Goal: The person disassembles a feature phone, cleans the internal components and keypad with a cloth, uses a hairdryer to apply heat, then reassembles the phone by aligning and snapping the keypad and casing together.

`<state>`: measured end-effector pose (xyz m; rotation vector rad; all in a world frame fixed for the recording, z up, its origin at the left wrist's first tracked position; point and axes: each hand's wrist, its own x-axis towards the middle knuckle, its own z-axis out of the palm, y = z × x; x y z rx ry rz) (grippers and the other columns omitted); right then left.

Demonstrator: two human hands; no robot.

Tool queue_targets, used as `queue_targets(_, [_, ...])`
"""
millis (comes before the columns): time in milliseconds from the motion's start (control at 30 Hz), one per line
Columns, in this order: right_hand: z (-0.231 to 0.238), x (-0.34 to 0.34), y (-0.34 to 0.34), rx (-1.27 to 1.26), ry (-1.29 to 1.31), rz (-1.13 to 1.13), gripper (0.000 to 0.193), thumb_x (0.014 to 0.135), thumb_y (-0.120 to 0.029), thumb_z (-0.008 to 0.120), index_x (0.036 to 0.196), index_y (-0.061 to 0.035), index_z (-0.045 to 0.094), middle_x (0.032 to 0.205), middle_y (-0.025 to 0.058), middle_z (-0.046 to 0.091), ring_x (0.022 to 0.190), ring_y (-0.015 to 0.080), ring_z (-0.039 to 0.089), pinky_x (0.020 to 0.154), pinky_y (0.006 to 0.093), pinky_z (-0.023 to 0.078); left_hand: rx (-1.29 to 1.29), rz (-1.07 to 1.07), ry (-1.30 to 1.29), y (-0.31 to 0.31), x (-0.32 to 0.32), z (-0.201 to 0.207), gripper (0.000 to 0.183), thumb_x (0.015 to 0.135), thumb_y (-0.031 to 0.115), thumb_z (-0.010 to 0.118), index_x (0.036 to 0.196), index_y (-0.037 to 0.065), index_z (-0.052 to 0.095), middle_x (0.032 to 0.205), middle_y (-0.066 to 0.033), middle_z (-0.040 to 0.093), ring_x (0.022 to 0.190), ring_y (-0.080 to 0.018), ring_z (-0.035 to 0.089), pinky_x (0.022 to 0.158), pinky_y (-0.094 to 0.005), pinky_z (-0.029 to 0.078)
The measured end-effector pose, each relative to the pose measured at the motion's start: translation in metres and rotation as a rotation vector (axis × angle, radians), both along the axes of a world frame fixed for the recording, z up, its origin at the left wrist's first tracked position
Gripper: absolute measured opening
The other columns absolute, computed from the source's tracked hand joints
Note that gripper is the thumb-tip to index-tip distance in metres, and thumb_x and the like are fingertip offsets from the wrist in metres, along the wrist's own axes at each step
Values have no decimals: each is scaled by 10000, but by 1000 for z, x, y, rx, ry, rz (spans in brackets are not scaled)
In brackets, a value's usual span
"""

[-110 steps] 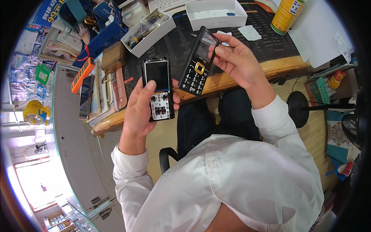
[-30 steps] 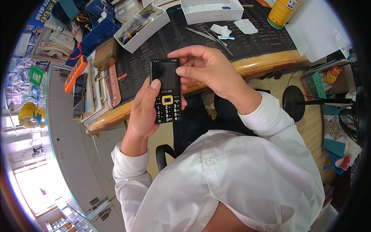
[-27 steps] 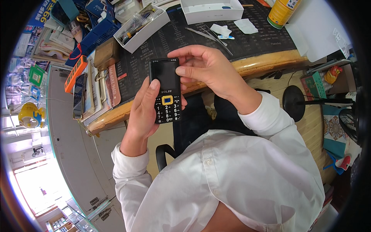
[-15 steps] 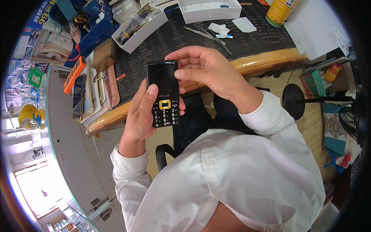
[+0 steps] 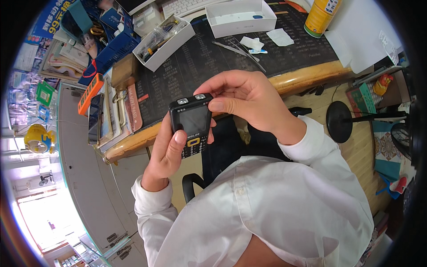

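A black keypad mobile phone (image 5: 192, 122) with a dark screen and a gold-rimmed centre key is held over the gap between the desk's front edge and my lap. Its top end is tipped up, so two small silvery lenses or lamps show there. My left hand (image 5: 167, 147) wraps round its left side and lower part, the thumb lying beside the keys. My right hand (image 5: 240, 98) pinches the upper right corner between thumb and fingers. The fingertips behind the phone are partly hidden.
On the dark desk mat (image 5: 178, 84) lie tweezers (image 5: 231, 48) and crumpled tissue (image 5: 252, 43). Behind them stand a white box (image 5: 240, 27), a tool-filled box (image 5: 153, 62) and a yellow can (image 5: 321, 20). A smartphone (image 5: 94, 118) and an orange device (image 5: 90, 95) rest at left.
The phone's top has tilted up, bringing its top end into sight and foreshortening the keypad. Both hands have shifted slightly lower in view, still holding it.
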<state>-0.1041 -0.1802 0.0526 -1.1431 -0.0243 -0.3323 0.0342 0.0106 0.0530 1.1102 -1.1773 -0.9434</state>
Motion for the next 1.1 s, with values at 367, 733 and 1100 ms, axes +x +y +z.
queue_targets(367, [-8,3,1,-71,-43,-82,270,961,-18,693,1222,48,677,1113,105,719,1036,175,684,910,312,565,193,143,-276,1,6,13,438,1098,275,495,1382,-57,480,1130,-145,690,934,-167,674,815,-311,533])
queue_targets(733, [-5,-1,-2,-273,-83,-166,254,914,-9,730,1165,23,710,1100,93,725,1023,168,682,875,301,557,105,246,-634,-7,-1,29,442,997,174,683,1371,-20,549,1102,-203,708,932,-321,703,833,-340,545])
queue_targets(1100, [-18,-7,-5,-268,-149,-340,248,952,12,695,1199,34,699,1096,57,726,944,90,662,851,228,537,-73,601,-665,9,-15,12,272,972,85,691,1213,-41,691,1082,-178,740,853,-233,688,785,-275,531])
